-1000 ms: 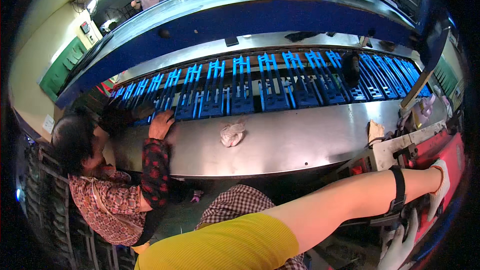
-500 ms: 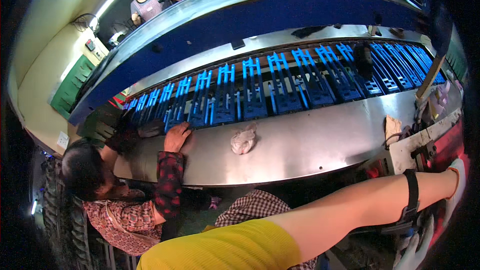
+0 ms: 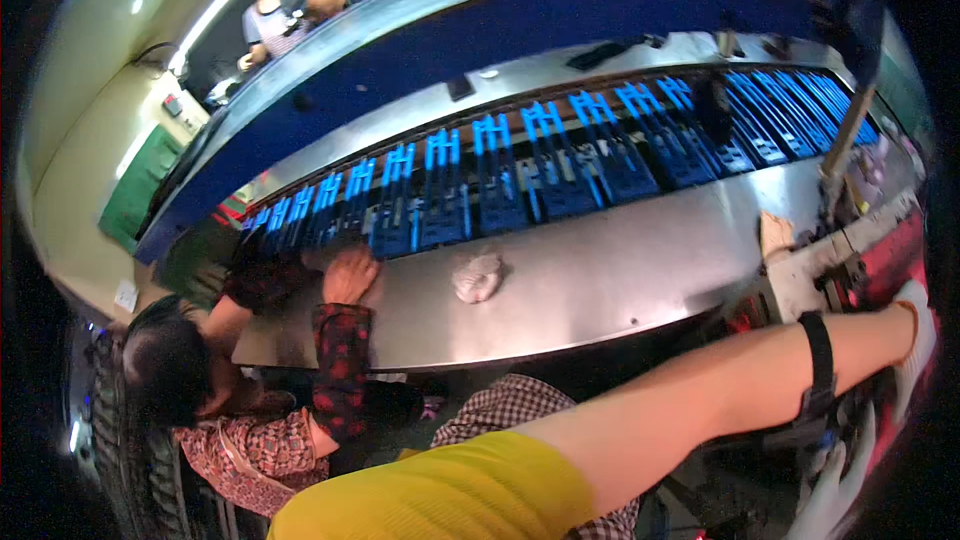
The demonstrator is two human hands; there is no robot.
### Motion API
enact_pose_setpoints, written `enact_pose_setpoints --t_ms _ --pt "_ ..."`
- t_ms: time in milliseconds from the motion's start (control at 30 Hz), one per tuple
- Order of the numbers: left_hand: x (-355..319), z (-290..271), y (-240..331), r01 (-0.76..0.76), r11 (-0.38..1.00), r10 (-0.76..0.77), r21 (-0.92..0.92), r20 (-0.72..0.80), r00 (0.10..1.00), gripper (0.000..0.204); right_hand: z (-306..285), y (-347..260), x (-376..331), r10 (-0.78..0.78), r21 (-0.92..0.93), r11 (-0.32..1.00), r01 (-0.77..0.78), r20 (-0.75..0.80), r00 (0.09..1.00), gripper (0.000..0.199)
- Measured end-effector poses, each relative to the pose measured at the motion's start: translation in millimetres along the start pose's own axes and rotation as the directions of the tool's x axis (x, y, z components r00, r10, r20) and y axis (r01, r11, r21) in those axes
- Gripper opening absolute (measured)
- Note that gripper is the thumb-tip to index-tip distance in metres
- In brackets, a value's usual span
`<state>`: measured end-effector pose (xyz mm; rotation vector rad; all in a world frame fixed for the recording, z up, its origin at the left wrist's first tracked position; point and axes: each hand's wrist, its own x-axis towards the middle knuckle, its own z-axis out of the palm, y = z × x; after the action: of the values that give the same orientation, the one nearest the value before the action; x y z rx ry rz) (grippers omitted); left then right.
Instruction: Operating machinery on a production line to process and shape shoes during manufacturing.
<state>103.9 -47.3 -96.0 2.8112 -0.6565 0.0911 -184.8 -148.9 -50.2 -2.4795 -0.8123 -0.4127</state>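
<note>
My left arm, with a yellow sleeve and a black wrist strap (image 3: 820,365), stretches to the right. My left hand (image 3: 916,328), in a white glove, rests on a red machine part (image 3: 885,260) at the picture's rim; its fingers are hidden. My right hand (image 3: 842,485), also in a white glove, hangs low at the bottom right by dark machine parts. Whether it holds anything I cannot tell.
A long steel bench (image 3: 620,270) carries a crumpled white cloth (image 3: 477,276) and borders a belt of blue fixtures (image 3: 560,155). A seated co-worker (image 3: 200,410) in a patterned shirt has a hand (image 3: 350,274) at the fixtures. Two people (image 3: 285,5) stand behind the blue machine hood.
My view has swung a little, so the bench and co-worker sit lower and larger. My left arm stays stretched to the right. The co-worker's hand remains at the fixtures.
</note>
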Motion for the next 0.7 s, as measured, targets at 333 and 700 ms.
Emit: enact_pose_setpoints --t_ms 333,700 --pt "-179 -152 27 0.022 0.999 -0.023 -0.026 -0.022 1.0 0.083 -3 -40 6 0.222 0.467 0.843 -0.267 0.151 0.963 0.062" --pt "-185 -152 39 -0.013 0.999 0.011 -0.034 -0.064 0.998 0.074 -9 -38 3 0.294 0.502 0.801 -0.325 0.142 0.945 0.064"
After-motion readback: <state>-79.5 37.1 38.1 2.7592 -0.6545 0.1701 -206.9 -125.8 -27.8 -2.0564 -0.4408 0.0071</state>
